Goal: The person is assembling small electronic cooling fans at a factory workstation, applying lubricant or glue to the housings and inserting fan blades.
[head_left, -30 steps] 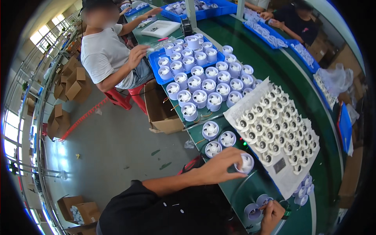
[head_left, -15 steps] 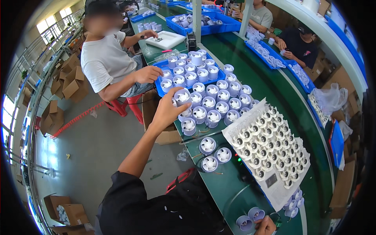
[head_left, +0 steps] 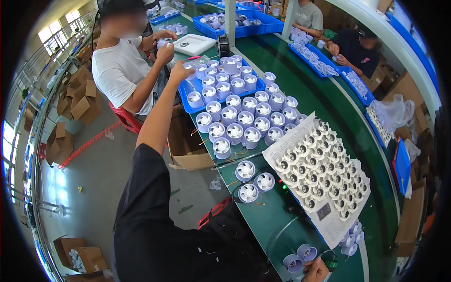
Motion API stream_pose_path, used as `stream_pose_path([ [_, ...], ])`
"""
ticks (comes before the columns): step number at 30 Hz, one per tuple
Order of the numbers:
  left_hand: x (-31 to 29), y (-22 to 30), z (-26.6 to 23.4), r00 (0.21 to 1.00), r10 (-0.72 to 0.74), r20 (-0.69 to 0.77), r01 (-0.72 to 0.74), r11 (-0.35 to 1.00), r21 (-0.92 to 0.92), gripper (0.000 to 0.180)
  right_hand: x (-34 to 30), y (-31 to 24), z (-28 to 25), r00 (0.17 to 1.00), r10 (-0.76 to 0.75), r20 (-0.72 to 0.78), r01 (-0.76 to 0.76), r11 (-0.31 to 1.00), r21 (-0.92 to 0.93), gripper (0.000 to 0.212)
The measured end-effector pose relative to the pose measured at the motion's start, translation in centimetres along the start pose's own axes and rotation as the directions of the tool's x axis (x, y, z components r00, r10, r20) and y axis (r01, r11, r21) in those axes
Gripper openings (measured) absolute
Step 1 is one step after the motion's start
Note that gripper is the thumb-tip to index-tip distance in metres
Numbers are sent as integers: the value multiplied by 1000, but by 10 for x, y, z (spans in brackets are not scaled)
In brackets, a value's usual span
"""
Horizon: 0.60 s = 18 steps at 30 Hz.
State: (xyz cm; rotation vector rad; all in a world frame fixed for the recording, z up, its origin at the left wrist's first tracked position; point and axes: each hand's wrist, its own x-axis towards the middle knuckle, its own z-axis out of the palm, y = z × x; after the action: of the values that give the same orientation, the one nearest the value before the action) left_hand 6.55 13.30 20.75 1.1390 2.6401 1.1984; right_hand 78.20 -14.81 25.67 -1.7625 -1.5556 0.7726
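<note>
My left arm stretches far over the table, and my left hand (head_left: 180, 72) is closed around a small white-and-lilac fan (head_left: 190, 67) above the left rim of a blue tray (head_left: 188, 106). Rows of similar fans (head_left: 223, 88) stand upright in that tray, with more fans (head_left: 246, 118) on the green table in front of it. At the lower edge, my right hand (head_left: 316, 270) has curled fingers beside two lilac fan housings (head_left: 306, 252) lying with their open ends showing. What the right fingers hold, if anything, is hidden.
Three separate fans (head_left: 248, 192) stand nearer me. White fan rotors (head_left: 324, 164) cover a paper-lined board on the right. A person in a white shirt (head_left: 123, 70) sits at the left, handling a small part near a white foam tray (head_left: 205, 43). An open carton (head_left: 188, 152) is below the table edge.
My left hand has carried the fan away and left, from the front fans to the tray's far-left side. The seated person's near hand has moved off the tray. My right hand has barely moved.
</note>
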Motion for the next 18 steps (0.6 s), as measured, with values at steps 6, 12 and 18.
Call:
stream_pose_path([
  [6, 10, -29, 56, 997, 61, -39, -56, 990, 128, 65, -1, 4, 1, 1000, -31, 1, 31, 999, 22, 45],
  [12, -47, 25, 2, 655, 724, -219, -643, 685, 343, 41, 4, -2, -7, 996, -86, -25, 86, 996, 3, 43],
  [18, -334, 152, -21, 826, 563, 16, -490, 733, -471, 16, 40, -2, -22, 990, -93, -103, 91, 996, -19, 11],
])
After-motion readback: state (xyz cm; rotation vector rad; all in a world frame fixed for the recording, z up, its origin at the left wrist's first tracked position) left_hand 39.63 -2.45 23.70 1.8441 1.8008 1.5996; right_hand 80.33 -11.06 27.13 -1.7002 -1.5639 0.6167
